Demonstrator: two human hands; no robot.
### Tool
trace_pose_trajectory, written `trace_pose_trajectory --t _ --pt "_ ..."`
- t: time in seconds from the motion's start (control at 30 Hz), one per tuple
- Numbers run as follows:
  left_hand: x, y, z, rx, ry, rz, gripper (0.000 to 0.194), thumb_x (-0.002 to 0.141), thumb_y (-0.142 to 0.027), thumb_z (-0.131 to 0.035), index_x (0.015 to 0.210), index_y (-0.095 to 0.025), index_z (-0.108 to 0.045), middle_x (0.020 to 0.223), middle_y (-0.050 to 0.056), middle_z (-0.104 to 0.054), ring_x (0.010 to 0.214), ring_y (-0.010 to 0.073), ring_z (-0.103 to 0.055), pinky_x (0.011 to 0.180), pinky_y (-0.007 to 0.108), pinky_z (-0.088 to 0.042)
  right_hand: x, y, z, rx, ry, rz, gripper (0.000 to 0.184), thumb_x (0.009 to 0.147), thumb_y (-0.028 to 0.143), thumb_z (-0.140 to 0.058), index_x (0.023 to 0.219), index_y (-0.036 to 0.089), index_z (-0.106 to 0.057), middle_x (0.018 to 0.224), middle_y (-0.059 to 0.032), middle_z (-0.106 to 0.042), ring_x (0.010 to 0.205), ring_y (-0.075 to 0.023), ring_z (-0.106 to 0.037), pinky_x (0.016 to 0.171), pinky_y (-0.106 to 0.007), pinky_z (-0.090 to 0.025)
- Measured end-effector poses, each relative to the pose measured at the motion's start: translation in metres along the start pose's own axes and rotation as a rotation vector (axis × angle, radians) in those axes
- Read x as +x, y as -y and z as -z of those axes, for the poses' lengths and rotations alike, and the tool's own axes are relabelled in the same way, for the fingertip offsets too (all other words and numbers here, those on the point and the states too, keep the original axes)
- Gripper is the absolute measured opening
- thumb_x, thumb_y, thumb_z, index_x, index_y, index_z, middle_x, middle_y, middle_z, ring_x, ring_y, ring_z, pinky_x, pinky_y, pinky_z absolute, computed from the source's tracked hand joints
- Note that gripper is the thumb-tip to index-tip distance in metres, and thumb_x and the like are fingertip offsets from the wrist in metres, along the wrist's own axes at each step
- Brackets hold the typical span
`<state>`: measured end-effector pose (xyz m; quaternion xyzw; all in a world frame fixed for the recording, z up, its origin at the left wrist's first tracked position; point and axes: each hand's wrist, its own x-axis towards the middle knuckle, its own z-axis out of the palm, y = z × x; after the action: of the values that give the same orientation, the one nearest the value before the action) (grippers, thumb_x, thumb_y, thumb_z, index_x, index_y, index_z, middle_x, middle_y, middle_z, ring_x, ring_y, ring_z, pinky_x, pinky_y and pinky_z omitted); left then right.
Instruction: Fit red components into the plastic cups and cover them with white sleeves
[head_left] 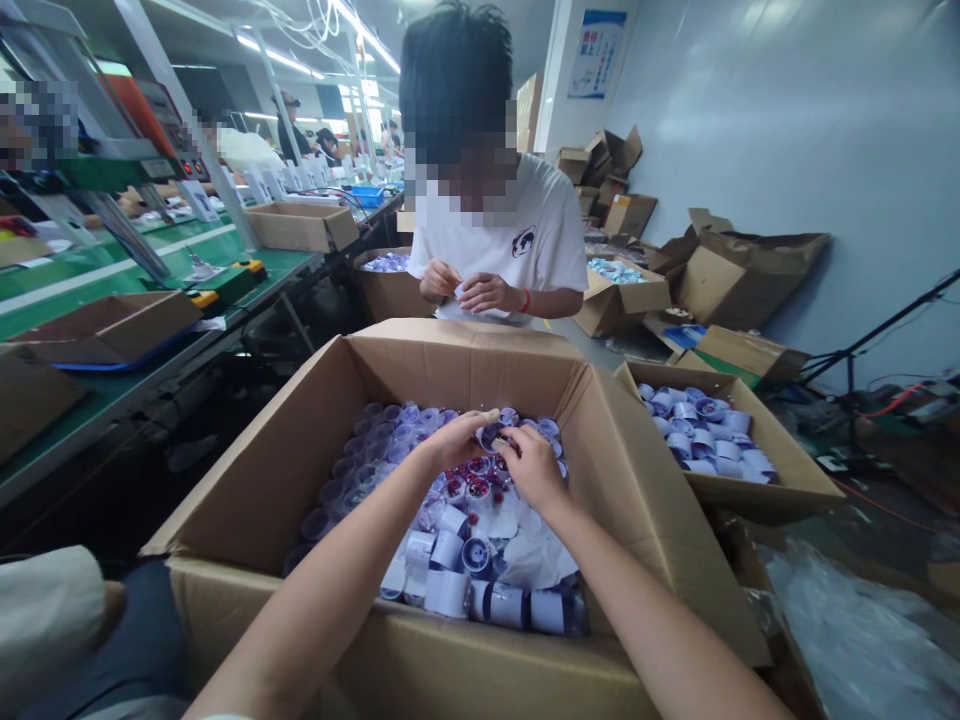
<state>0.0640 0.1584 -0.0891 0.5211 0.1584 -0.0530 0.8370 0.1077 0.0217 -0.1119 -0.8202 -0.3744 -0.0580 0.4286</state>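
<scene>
Over a large cardboard box (247, 490), my left hand (459, 440) and my right hand (534, 468) meet around a small round plastic cup (491, 436). Fingers of both hands are closed on its rim, and part of it is hidden behind them. Below, the box holds many clear plastic cups (390, 435) on the left and several white cylindrical parts (448, 592) near the front. Small red pieces (477, 487) lie in the middle, beside a crumpled white sheet (536, 550).
Across the box a co-worker (495, 240) handles a small white piece. At right stands a smaller carton (795, 490) of white cylinders. A green workbench (277, 268) runs along the left, and a clear plastic bag (847, 620) lies at lower right.
</scene>
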Motion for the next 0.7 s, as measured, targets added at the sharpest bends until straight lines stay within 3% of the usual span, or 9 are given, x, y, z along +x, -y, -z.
trace_pose_trajectory --t 0.13,0.37,0.7 --pt "-0.0001 -0.0002 -0.0017 -0.008 -0.014 -0.013 0.033 0.061 -0.04 -0.075 0.068 -0.014 -0.056 0.062 -0.002 -0.055 0.056 0.0078 -0.051 0.056 0.021 -0.044 0.0001 0.0018 0.0009 -0.018 0.002 -0.008 0.017 0.082 0.026 -0.051 0.081 0.017 -0.066 0.079 -0.0065 -0.065 0.074 -0.0186 -0.058 0.069 -0.028 -0.041" --pt "0.0008 0.0022 -0.0012 0.009 -0.034 -0.009 0.028 0.064 -0.038 -0.073 0.069 -0.014 -0.059 0.063 -0.001 -0.056 0.056 0.0083 -0.051 0.054 0.02 -0.043 0.0023 0.0041 0.0019 0.103 0.009 -0.104 0.031 0.084 0.038 -0.044 0.067 0.018 -0.061 0.066 -0.0042 -0.063 0.063 -0.0156 -0.054 0.059 -0.025 -0.036" --pt "0.0018 0.0028 -0.0007 0.005 -0.051 0.015 0.022 0.07 -0.034 -0.07 0.073 -0.014 -0.062 0.067 0.002 -0.06 0.059 0.0099 -0.055 0.056 0.022 -0.047 0.006 0.001 0.0021 0.334 0.068 -0.326 0.044 0.076 0.057 -0.041 0.055 0.019 -0.045 0.048 0.0042 -0.038 0.05 -0.0105 -0.035 0.049 -0.024 -0.026"
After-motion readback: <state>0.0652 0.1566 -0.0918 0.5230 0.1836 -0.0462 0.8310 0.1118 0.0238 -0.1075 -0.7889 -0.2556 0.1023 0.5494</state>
